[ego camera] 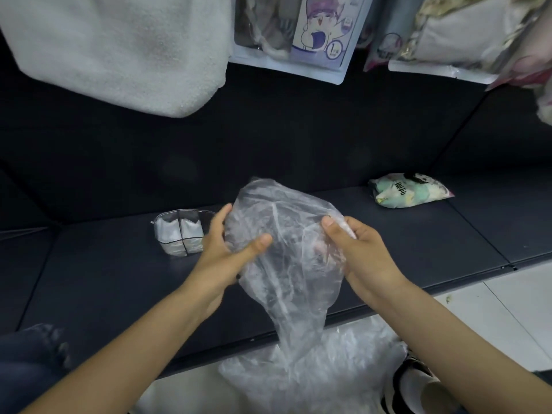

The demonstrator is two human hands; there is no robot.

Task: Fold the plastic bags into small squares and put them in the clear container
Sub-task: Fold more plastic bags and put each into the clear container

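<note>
Clear film: the bag (286,243) hangs crumpled in the air between both hands, above the front edge of the dark bench (89,264), not yet flattened.
Long axis: roughly upright; its top bulges toward the bench back, its tail narrows down to the heap (313,363) of more bags on the floor.
Left hand (230,249): grips the bag's left side, thumb on front, fingers behind.
Right hand (355,249): pinches the upper right edge under its thumb.
Container (182,234): on the bench just beyond the left hand, white folded pieces already inside.
Nearer hand: the left, by my judgement; the bag needs laying flat first.
</note>
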